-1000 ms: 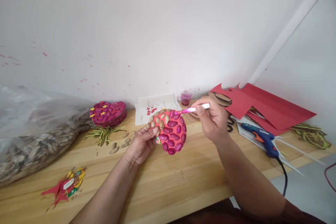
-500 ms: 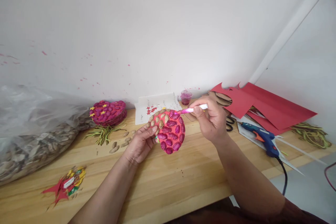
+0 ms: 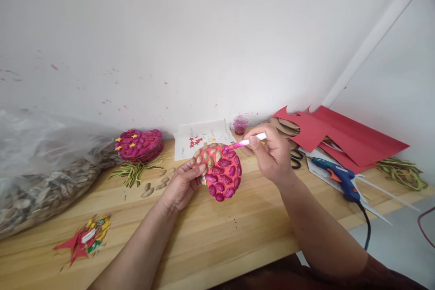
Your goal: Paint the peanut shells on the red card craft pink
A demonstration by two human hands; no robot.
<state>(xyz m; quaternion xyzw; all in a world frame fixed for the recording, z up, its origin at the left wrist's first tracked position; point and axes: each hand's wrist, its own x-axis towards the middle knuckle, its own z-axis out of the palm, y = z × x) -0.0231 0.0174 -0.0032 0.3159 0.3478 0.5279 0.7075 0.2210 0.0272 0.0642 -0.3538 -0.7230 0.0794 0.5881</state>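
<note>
My left hand (image 3: 182, 184) grips the left edge of a red heart-shaped card (image 3: 219, 171) covered with glued shells, and holds it tilted above the wooden table (image 3: 217, 231). Most shells on it are magenta; several near its top left are bare tan. My right hand (image 3: 272, 154) pinches a white-handled brush (image 3: 247, 141) whose pink tip touches a shell at the card's top edge.
A stack of finished magenta hearts (image 3: 138, 144) lies at the back left, with loose shells (image 3: 154, 186) and green strips (image 3: 133, 172). A plastic bag of shells (image 3: 44, 172), paint cup (image 3: 240, 125), printed paper (image 3: 200, 137), red card sheets (image 3: 340, 136), blue glue gun (image 3: 338, 179), sticker scraps (image 3: 86, 238).
The card has tilted slightly and both hands have drifted a little left and down. The brush tip has stayed on the shells at the card's top.
</note>
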